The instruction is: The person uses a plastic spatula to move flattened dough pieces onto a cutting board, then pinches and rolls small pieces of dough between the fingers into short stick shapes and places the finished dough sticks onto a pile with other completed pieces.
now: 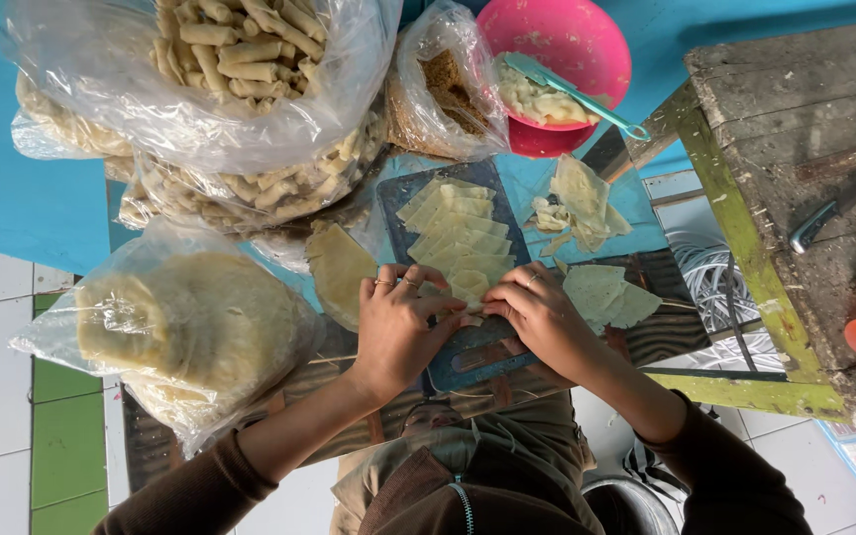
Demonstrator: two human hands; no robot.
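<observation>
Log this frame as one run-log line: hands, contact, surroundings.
left hand: on wrapper strip | right hand: same strip | surface: dark cutting board with overlapped wrapper strips | nearby: pink bowl, bagged rolls

Even, soft daylight; bright overall, no hard shadows. Glare patches on the clear plastic bags (200, 89). Faint shadow under the hands (468, 322). Focus sharp at centre; wide-lens bending toward the frame edges, beyond the bags.

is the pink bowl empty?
No: the pink bowl holds pale filling with a teal spoon resting across it.
</observation>
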